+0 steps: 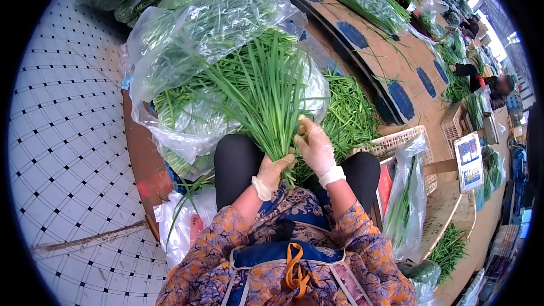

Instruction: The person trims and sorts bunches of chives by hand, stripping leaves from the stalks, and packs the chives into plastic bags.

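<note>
A fanned bunch of long green garlic chives (266, 102) stands over my lap with its leaves spreading away from me. My left hand (273, 174), in a thin pale glove, is wrapped round the stalks near their lower end. Beside the bunch's right edge is my gloved right hand (317, 148), its fingers bent and pinched together; what sits between the fingertips is too small to make out. Behind the bunch, a large clear plastic bag (170, 51) covers more chives. Loose chives (348, 110) lie heaped beyond my right hand.
At the right are a plastic crate (419, 136), a scale display (469, 162) and a clear bag with chives (405, 204). White plastic bags (184, 221) lie by my left knee. A tiled wall (73, 136) stands at left. Other people work at the upper right.
</note>
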`<action>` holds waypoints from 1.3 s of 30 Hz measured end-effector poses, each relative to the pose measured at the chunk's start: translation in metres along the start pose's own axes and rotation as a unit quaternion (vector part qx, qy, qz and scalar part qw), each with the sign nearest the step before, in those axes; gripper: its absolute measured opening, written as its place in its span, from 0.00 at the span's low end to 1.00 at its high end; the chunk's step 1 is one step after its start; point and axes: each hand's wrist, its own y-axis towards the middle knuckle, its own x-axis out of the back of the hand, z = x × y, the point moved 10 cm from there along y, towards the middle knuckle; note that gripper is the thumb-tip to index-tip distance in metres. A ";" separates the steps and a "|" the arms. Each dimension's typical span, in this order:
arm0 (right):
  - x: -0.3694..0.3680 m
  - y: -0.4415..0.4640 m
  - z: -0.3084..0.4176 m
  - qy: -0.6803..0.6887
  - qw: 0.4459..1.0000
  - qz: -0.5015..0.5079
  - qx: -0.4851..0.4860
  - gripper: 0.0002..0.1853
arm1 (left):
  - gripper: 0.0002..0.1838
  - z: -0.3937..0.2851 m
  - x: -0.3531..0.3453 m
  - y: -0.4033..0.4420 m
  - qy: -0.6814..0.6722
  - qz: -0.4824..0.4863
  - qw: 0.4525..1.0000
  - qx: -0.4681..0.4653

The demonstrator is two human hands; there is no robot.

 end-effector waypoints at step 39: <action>-0.074 -0.078 -0.088 0.480 0.817 -0.133 -0.291 0.23 | 0.14 0.029 0.011 0.013 -0.043 -0.023 0.998 0.037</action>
